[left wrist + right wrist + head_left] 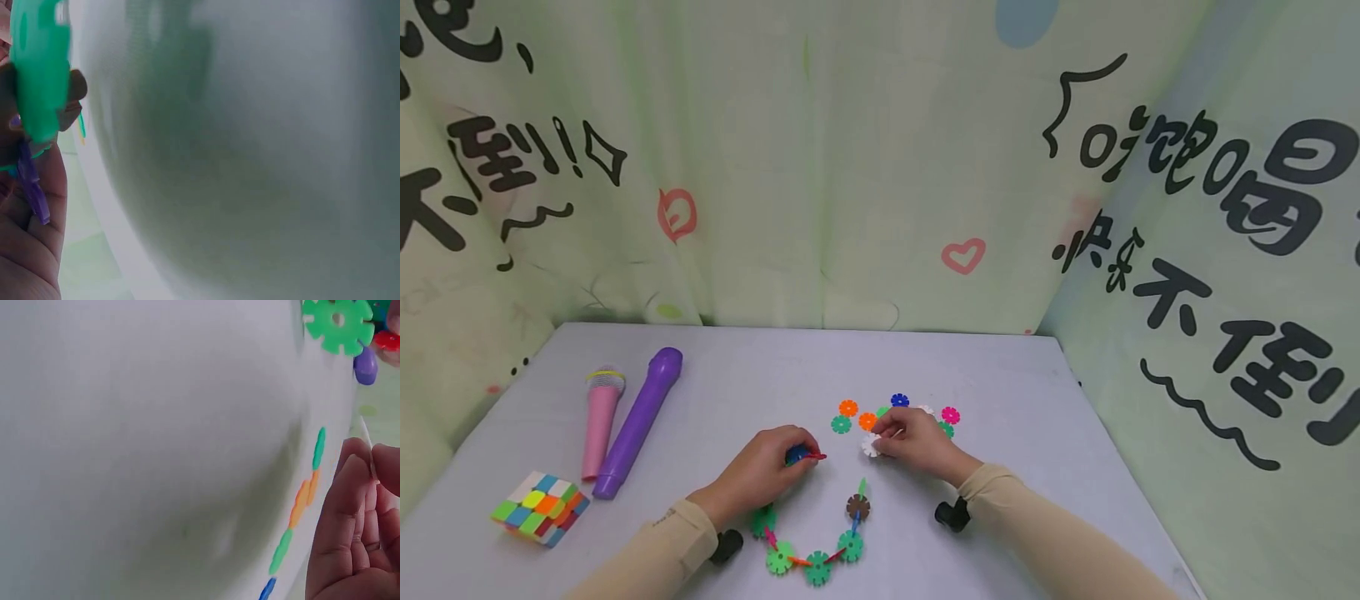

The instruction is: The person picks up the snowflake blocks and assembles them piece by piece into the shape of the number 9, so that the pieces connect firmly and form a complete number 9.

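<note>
My left hand [758,468] grips one end of a curved chain of notched plastic discs [817,570]. At its fingertips show a blue disc [795,453] and a red disc [816,456]. A green disc [40,69] and a purple disc [32,184] stand close by it in the left wrist view. My right hand [921,445] pinches a white disc [869,447] between thumb and fingertips; it appears edge-on in the right wrist view. The two hands are apart. The chain's other end, with a brown disc [858,507], lies on the table below them.
Several loose discs, among them an orange disc [848,407], a blue disc [899,400] and a pink disc [951,415], lie beyond the right hand on the white table [1022,375]. To the left are a pink microphone [601,425], a purple microphone [640,421] and a puzzle cube [540,508].
</note>
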Available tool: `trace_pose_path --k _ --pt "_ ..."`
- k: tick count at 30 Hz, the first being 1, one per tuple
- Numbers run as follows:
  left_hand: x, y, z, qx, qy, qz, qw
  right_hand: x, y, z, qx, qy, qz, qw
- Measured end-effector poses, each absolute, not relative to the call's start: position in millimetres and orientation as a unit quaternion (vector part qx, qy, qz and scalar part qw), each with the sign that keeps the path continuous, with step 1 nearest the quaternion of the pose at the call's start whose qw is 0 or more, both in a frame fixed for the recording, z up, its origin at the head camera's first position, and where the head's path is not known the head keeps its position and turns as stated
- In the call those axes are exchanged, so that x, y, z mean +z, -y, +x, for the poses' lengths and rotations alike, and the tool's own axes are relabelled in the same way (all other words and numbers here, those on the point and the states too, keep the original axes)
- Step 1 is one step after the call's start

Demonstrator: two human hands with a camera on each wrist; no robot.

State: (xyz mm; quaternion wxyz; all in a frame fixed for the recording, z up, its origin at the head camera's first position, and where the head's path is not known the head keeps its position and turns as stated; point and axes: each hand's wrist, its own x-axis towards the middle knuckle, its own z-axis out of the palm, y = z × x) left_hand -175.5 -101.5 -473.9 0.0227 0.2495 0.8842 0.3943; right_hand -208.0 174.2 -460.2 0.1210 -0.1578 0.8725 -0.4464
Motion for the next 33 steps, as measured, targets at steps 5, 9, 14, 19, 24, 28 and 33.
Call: trace_pose_path --k 5,9,14,19,24,28,33 --pt "-474 102 -177 0.402 -0.878 0.257 0.024 -462 -163 -204 -0.477 -0.851 -0.164 0.148" --pt "-475 103 -177 0.405 -0.876 0.259 0.022 -461 -156 -201 -0.484 -0.844 -0.169 0.157" --pt "-476 103 -177 0.410 -0.873 0.265 0.014 -458 -146 -198 -0.508 -0.829 -0.166 0.166" --pt "-477 102 -177 0.405 -0.872 0.274 0.003 -456 -139 -196 -0.532 -0.813 -0.159 0.177" --pt "-477 102 -177 0.401 -0.874 0.275 -0.006 -446 -132 -189 -0.537 -0.808 -0.160 0.181" --pt "-477 102 -177 0.403 -0.871 0.280 -0.019 -446 -129 -189 -0.531 -0.812 -0.161 0.182" --pt "-477 102 -177 0.411 -0.867 0.281 -0.035 -458 -131 -193 -0.534 -0.809 -0.159 0.186"
